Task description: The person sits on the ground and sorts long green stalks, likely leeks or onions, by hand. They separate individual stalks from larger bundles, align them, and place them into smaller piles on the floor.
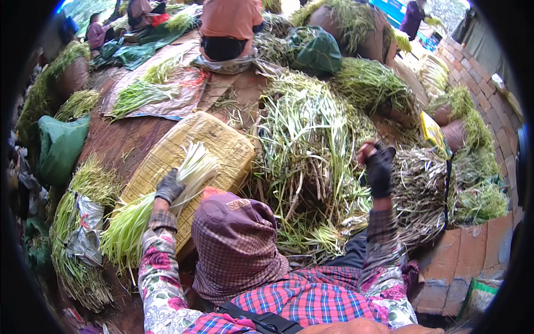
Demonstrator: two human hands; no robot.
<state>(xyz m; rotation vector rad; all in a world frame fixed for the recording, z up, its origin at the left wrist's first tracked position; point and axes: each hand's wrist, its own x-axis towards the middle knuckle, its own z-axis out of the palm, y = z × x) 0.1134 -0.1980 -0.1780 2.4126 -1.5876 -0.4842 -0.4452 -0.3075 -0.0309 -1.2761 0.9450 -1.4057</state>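
My left hand, in a grey fingerless glove, grips a bundle of long greens with white stalks and pale green leaves. The bundle lies across a yellow woven-plastic block or sack, its leaves hanging over the near left side. My right hand is raised in a dark glove with bare fingertips, its fingers curled; whether anything small is inside cannot be made out. Below and left of it spreads a large heap of loose green stalks with brownish roots and stems.
A head wrapped in checked cloth covers the lower middle. Tied bundles of greens stand at left, others at right. Ahead, a seated person has their back turned, near a woven sheet with greens. Brick paving runs along the right.
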